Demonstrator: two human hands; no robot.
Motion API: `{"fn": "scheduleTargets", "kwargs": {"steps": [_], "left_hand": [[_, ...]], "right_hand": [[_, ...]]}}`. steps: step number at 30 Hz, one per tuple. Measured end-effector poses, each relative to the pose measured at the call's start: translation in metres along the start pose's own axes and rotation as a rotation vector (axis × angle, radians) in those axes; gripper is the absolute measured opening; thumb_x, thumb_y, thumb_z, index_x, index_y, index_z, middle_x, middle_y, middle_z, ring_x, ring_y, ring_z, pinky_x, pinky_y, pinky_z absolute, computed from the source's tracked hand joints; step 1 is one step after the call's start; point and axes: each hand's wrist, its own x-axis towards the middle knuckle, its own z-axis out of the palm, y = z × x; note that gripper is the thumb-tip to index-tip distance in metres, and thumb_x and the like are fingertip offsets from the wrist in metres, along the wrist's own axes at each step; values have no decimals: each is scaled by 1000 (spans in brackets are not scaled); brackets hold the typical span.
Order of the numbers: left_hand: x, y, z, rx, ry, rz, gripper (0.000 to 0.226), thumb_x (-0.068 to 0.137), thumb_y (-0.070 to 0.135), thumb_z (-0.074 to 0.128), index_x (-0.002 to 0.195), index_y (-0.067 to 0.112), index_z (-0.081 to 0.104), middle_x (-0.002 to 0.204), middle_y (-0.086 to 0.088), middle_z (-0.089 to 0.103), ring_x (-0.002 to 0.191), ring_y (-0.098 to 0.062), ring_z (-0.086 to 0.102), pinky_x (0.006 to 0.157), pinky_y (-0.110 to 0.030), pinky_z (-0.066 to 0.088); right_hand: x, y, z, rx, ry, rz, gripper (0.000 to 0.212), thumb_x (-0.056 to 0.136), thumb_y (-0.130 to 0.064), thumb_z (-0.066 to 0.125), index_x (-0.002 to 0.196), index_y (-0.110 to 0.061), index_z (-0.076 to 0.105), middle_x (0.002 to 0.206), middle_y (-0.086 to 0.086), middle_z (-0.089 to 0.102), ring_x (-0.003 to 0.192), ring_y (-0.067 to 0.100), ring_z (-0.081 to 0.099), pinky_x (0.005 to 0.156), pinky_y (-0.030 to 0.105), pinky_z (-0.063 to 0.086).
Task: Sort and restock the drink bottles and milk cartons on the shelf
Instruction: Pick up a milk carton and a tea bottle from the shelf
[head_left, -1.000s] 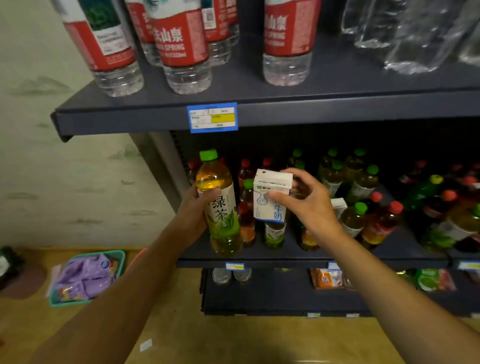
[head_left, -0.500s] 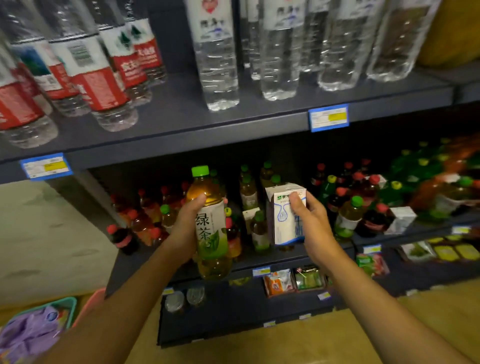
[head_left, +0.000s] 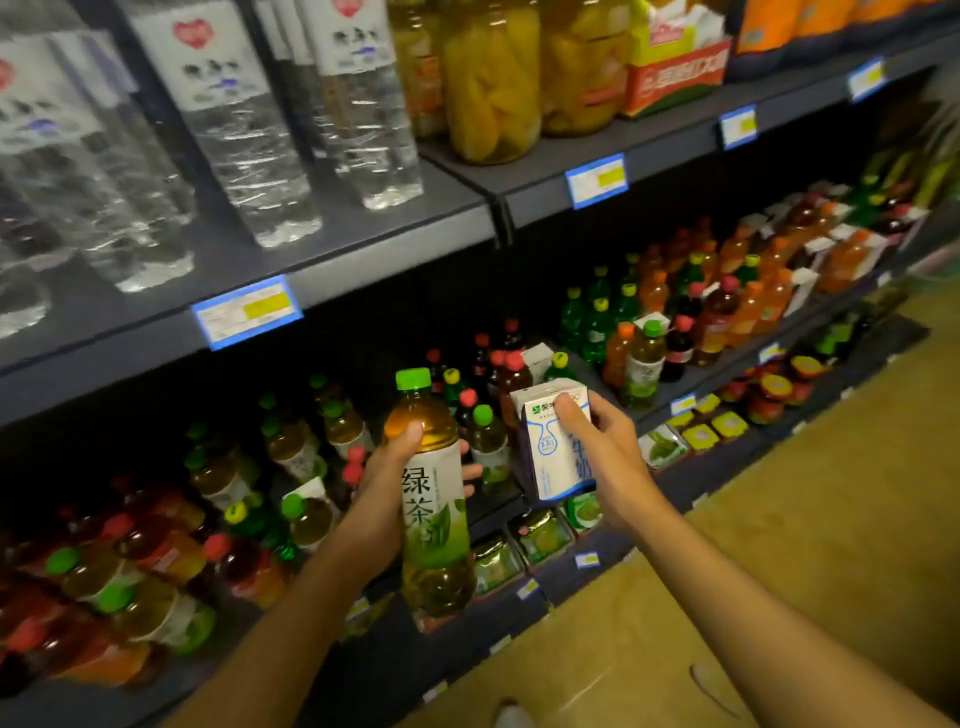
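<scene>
The middle shelf (head_left: 524, 506) is crowded with small bottles (head_left: 332, 431) with green, red and orange caps, and a few cartons stand between them. Above stand clear ribbed water bottles (head_left: 244, 156) and glass jars (head_left: 491, 83) of yellow fruit. In front of the shelf, the left hand (head_left: 384, 499) wraps its fingers around a smooth plastic green tea bottle (head_left: 434, 499), held upright. The right hand (head_left: 608, 457) clamps a boxy white-and-blue milk carton (head_left: 553, 441), thumb on its front.
</scene>
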Motion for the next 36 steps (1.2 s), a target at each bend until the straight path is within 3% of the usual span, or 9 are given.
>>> {"fn": "scheduleTargets", "kwargs": {"steps": [2,7,9,12,16,20,25,29,36], "left_hand": [[31,-2,28,34,-63,-1,71,60,75,72,100,17,77,103,-19,74,92,-33,73,74,-40,58],[98,-3,103,37,-171,-11,74,59,68,79,107,12,73,101,-18,74,85,-34,72,84,-53,56],[122,-1,129,28,-196,-13,70,58,66,80,107,17,72,99,-14,76,84,-31,74,74,-45,59],[155,2,165,29,-250,-18,44,63,60,75,92,27,78,92,-7,77,78,-22,75,61,-32,58],[191,7,207,16,-306,-32,50,61,56,72,92,17,76,91,-14,76,75,-27,73,64,-35,59],[214,7,245,12,-340,-50,59,59,52,73,100,10,71,93,-14,76,74,-24,73,61,-32,58],[244,4,289,38,-338,-106,86,56,54,76,125,6,59,107,-18,73,85,-27,73,65,-32,56],[264,1,330,66,-314,-112,86,54,60,81,125,18,58,115,-13,72,102,-36,69,88,-49,54],[289,9,425,83,-238,-95,74,66,52,79,123,9,60,98,-19,74,81,-30,73,66,-36,57]], "right_hand": [[12,-3,-30,-2,48,-9,16,94,-23,61,105,-15,68,97,2,77,84,15,72,70,29,59],[54,-18,-97,9,187,-26,17,89,-28,64,101,-17,70,93,3,78,78,14,74,61,25,57],[74,-27,-120,-8,215,-36,18,88,-29,65,101,-19,71,91,1,78,77,13,74,60,24,57],[105,-40,-147,-40,261,-53,22,84,-33,67,99,-19,73,88,0,78,74,11,73,58,22,56],[137,-53,-180,-71,312,-79,20,78,-43,72,92,-29,76,89,-2,78,75,11,74,58,21,55],[158,-63,-215,-72,367,-89,14,81,-40,69,89,-32,76,86,-3,78,72,9,73,57,20,54],[179,-74,-261,-62,377,-104,17,80,-44,71,91,-32,76,87,-2,78,72,12,74,57,21,55],[196,-81,-304,-45,358,-132,25,79,-46,69,96,-28,75,93,2,78,80,15,74,63,24,57],[223,-107,-401,9,358,-109,23,78,-45,70,95,-30,75,92,2,78,78,14,74,62,24,57]]}}
